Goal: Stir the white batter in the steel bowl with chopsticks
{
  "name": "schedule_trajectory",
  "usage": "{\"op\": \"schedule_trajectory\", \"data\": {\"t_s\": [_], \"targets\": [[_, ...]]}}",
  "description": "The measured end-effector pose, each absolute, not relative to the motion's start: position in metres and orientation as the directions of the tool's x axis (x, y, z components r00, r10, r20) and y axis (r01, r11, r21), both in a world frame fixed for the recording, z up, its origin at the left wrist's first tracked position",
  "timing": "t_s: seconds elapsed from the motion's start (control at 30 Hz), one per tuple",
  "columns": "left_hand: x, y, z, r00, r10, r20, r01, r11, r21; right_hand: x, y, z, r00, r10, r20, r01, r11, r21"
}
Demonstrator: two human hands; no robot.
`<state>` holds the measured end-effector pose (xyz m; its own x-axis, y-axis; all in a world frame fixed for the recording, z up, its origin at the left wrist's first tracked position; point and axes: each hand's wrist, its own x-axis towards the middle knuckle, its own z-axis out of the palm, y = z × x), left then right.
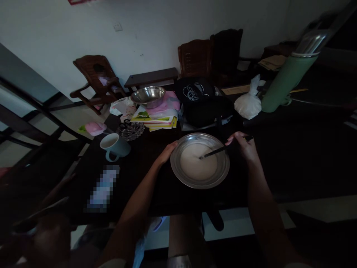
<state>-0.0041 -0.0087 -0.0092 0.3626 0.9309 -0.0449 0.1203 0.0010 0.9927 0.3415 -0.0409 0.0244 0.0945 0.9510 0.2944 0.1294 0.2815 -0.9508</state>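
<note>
Near the front edge of the dark wooden table (pixel 281 160), one round silver metal bowl (pixel 223 163) of pale liquid (pixel 199 169) stands between the hands; the left hand (pixel 167 152) grips its left rim; the right hand (pixel 245 147) clasps one slender black utensil (pixel 216 151), its long axis slanting leftward down into the liquid. One pale-blue mug (pixel 119 146) stands near the left edge.

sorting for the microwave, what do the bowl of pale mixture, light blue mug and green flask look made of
Bowl: likely stainless steel, softly shiny, from the grey sheen on its wall. Mug: probably glazed ceramic, by its smooth, even colour, though plastic is possible. Flask: body painted metal or plastic, its even green hiding which; cap apparently polished metal, given bright reflections.
</note>
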Motion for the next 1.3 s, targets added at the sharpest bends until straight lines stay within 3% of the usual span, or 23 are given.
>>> {"op": "schedule_trajectory", "data": {"t_s": [0.17, 0.33, 0.5, 0.67, 0.83, 1.0, 1.17, 1.3], "targets": [[-0.0036, -0.0098, -0.0079, 0.357, 0.933, -0.043, 0.114, 0.002, 0.994, 0.3405, -0.0403, 0.0229, -0.004, 0.958, 0.287, 0.117, 0.285, -0.951], [-0.0036, -0.0084, -0.009, 0.358, 0.932, -0.054, 0.116, 0.013, 0.993, 0.3411, -0.04, 0.023, 0.08, 0.957, 0.28, 0.119, 0.269, -0.956], [-0.0039, -0.0088, -0.0088, 0.358, 0.932, -0.054, 0.112, 0.014, 0.994, 0.3386, -0.0396, 0.0253, -0.039, 0.96, 0.276, 0.11, 0.278, -0.954], [-0.0053, -0.009, -0.0105, 0.342, 0.938, -0.063, 0.111, 0.026, 0.993, 0.3388, -0.0402, 0.0274, 0.079, 0.953, 0.294, 0.119, 0.284, -0.951], [-0.0058, -0.0082, -0.0103, 0.326, 0.944, -0.044, 0.137, -0.001, 0.991, 0.3361, -0.0424, 0.0317, -0.059, 0.954, 0.295, 0.143, 0.301, -0.943], [-0.0055, -0.0088, -0.007, 0.329, 0.943, -0.053, 0.144, 0.005, 0.99, 0.3377, -0.0425, 0.0302, 0.067, 0.956, 0.284, 0.116, 0.275, -0.954], [-0.0063, -0.0083, -0.01, 0.33, 0.942, -0.057, 0.144, 0.009, 0.99, 0.3372, -0.0419, 0.0291, -0.047, 0.959, 0.28, 0.116, 0.284, -0.952], [-0.0067, -0.0076, -0.0133, 0.348, 0.937, -0.044, 0.127, -0.001, 0.992, 0.3391, -0.0409, 0.0269, 0.033, 0.959, 0.281, 0.115, 0.276, -0.954]]}}
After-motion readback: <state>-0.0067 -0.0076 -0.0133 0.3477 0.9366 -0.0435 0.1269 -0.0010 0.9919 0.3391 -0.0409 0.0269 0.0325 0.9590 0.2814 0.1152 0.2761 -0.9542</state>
